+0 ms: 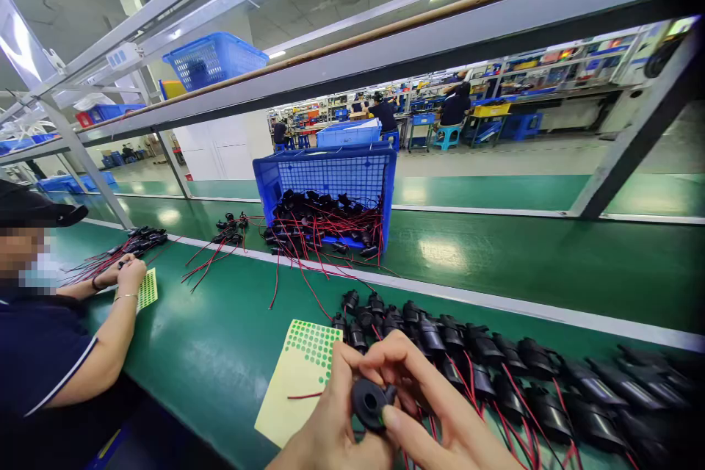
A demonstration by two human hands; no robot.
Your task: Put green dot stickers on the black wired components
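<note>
Pinching a round black plastic part (370, 402) at the bottom centre of the frame, the left hand (330, 426) and right hand (435, 411) both grasp it between their fingertips. Just behind lie a dotted sticker sheet (300, 374) and a row of glossy black parts (496, 374) with red wires. Farther back, a blue mesh basket (330, 183) holds more, and a co-worker's hands (124, 272) work at far left.

A factory assembly hall is shown. A long green conveyor belt (496, 257) is flanked by a metal rack frame (352, 66), blue plastic crates (330, 183) of wired black parts (496, 367) are set on it, and seated workers (454, 106) are seen at further benches behind.
</note>
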